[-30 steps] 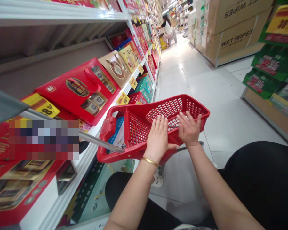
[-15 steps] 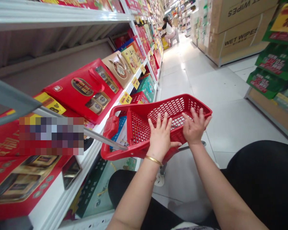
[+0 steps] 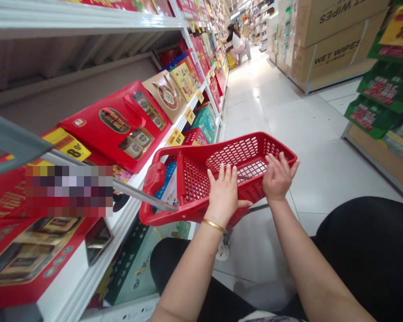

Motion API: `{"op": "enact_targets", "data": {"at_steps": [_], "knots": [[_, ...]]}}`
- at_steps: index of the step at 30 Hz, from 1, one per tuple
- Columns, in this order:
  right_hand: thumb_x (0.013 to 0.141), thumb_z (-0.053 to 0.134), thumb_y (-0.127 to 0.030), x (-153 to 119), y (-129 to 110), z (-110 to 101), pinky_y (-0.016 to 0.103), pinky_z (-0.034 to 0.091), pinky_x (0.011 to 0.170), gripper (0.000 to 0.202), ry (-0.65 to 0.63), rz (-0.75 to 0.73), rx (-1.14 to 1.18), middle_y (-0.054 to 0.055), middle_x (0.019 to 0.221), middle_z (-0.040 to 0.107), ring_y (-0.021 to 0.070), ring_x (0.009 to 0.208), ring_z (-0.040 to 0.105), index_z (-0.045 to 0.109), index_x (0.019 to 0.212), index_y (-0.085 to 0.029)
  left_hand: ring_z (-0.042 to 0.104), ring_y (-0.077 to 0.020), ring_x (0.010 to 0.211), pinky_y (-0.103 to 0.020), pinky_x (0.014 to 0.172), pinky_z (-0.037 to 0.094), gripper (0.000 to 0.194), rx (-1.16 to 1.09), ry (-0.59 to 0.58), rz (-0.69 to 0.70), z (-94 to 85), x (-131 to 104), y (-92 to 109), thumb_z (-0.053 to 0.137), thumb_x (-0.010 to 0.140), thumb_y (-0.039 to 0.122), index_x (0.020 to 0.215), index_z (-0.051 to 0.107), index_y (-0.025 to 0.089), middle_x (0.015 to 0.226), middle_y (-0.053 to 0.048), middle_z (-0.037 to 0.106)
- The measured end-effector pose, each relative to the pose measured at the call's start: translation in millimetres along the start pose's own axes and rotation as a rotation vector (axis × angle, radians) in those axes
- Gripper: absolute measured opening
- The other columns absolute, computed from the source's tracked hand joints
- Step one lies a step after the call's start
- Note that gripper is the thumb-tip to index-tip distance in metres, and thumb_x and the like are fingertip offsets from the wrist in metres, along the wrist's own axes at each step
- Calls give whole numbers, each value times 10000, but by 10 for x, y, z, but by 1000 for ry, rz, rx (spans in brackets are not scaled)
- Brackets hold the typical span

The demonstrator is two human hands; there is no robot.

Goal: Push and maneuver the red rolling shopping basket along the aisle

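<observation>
A red plastic shopping basket (image 3: 235, 150) with latticed walls and a long grey metal handle bar (image 3: 121, 183) stands in front of my knees. My left hand (image 3: 224, 194), above a gold bangle, has its fingers spread over the basket's near side and holds nothing. To its right, my right hand (image 3: 278, 176) hovers at the basket's near right edge with its fingers apart and nothing in them. Whether either palm touches the rim is hidden. Inside the basket, the latticed floor shows.
Left of the basket runs a white shelf with red gift boxes (image 3: 117, 125) and yellow price tags (image 3: 175, 137). Brown wet wipes cartons (image 3: 337, 53) and green packs (image 3: 383, 91) stand on the right. Down the tiled aisle (image 3: 265, 98) a person (image 3: 235, 42) sits on a stool.
My right hand has shifted slightly right and its fingers have turned a little. My left hand stays nearly in place, its fingers somewhat closer together. The basket has barely moved.
</observation>
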State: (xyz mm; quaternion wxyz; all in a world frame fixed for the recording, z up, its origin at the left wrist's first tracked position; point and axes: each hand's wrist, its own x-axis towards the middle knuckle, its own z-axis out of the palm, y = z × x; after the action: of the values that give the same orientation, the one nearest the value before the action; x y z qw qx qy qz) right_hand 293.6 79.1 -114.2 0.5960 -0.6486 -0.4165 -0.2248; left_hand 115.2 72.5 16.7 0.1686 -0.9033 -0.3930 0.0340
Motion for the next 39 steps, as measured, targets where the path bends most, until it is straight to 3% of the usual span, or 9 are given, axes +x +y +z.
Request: {"op": "enact_targets", "data": {"at_steps": [3,9,13,17,22,25,29,32,39], "knots": [[1042,395,-231,15,-59,6,698,145,1265,385,33,80,50,86,1315,726,302,1459,491,706,1268,-211,119,-366,1606,-694,1254,74,1046,-15,-2,-4,2,4,12,511,892,782,1650,238,115,1699,-176,277],[1011,478,-233,-200,-412,-39,586,97,1315,354,-260,-295,90,30,1308,735,233,1409,553,675,1302,-265,122,-371,1604,-683,1258,62,1073,-20,-4,9,8,-24,5,533,872,799,1644,254,109,1697,-183,278],[1031,416,-256,-92,-126,-40,693,34,1274,390,-96,-104,-28,62,1340,715,296,1463,487,663,1333,-244,122,-361,1606,-684,1259,60,1054,-16,1,3,-9,-30,23,517,889,783,1647,242,103,1698,-185,274],[1042,341,-261,-52,-71,-7,713,127,1254,442,-13,47,1,105,1415,661,320,1521,397,675,1326,-209,123,-371,1605,-691,1257,72,1054,-14,-1,0,-21,-22,38,529,888,777,1647,243,104,1694,-180,288],[1018,438,-263,-305,-416,-12,606,98,1306,374,-199,-212,31,38,1373,697,260,1485,460,680,1303,-265,133,-373,1603,-683,1258,76,1064,-25,-6,1,-21,-34,25,525,875,803,1643,264,114,1695,-182,286],[1013,461,-280,-337,-406,-26,596,42,1311,365,-248,-286,22,15,1354,710,250,1459,495,676,1308,-292,146,-377,1599,-678,1259,66,1090,-26,0,10,-13,-39,22,525,857,829,1643,266,119,1694,-183,286],[1033,400,-273,-173,-124,-18,694,9,1270,398,-132,-99,-11,47,1404,677,296,1513,412,676,1320,-265,151,-374,1598,-676,1260,62,1085,-2,13,7,-1,-22,33,539,868,803,1643,254,100,1691,-194,288],[1039,371,-274,-110,-41,8,730,79,1249,413,-21,71,-13,82,1494,601,330,1568,292,689,1299,-232,161,-362,1598,-658,1268,66,1054,7,22,12,11,-3,36,535,887,778,1642,257,97,1689,-186,299],[999,488,-233,-325,-403,-31,574,97,1315,390,-258,-281,109,22,1415,671,227,1485,459,639,1355,-289,173,-351,1598,-596,1289,74,1084,12,25,25,25,-28,11,560,868,785,1640,261,85,1694,-182,287]]}}
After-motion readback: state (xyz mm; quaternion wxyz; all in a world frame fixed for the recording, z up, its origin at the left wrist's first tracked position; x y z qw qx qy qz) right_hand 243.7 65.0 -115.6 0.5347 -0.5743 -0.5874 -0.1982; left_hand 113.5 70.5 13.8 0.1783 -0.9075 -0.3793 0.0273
